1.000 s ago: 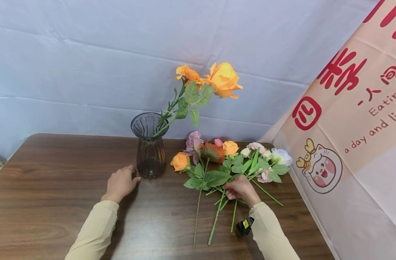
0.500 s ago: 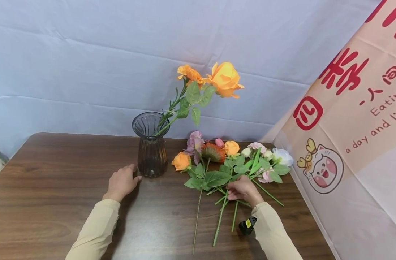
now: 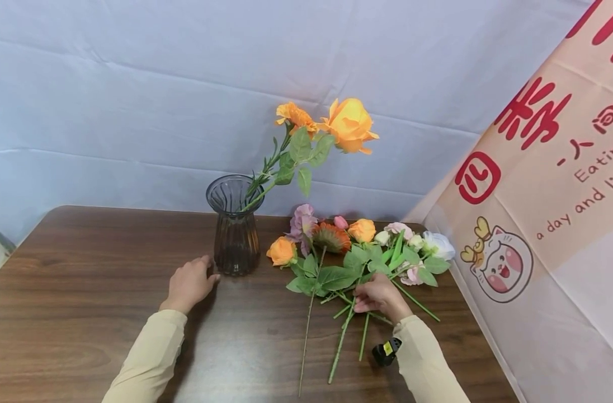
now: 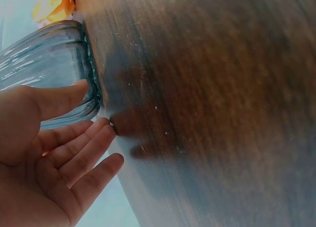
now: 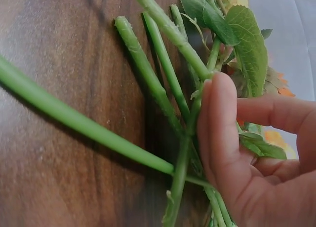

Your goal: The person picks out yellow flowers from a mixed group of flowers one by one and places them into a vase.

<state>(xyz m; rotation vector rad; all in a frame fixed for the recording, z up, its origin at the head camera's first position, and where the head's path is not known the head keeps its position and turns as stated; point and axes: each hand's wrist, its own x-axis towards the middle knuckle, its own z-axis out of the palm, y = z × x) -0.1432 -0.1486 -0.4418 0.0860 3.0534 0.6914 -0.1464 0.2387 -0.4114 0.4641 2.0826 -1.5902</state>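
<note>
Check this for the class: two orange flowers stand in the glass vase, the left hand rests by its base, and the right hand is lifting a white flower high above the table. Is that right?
Not quite. The right hand is not lifting anything: it is down at the table, its fingers among the green stems of the loose flowers, as the right wrist view shows. The two orange flowers in the glass vase and the left hand by its base are right.

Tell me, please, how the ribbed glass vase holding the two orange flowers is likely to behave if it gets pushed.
The vase probably tips toward the pile of flowers, since both orange flowers lean far out that side. Its smooth glass may slide on the wooden table. The left hand, touching its base, could steady it.
</note>
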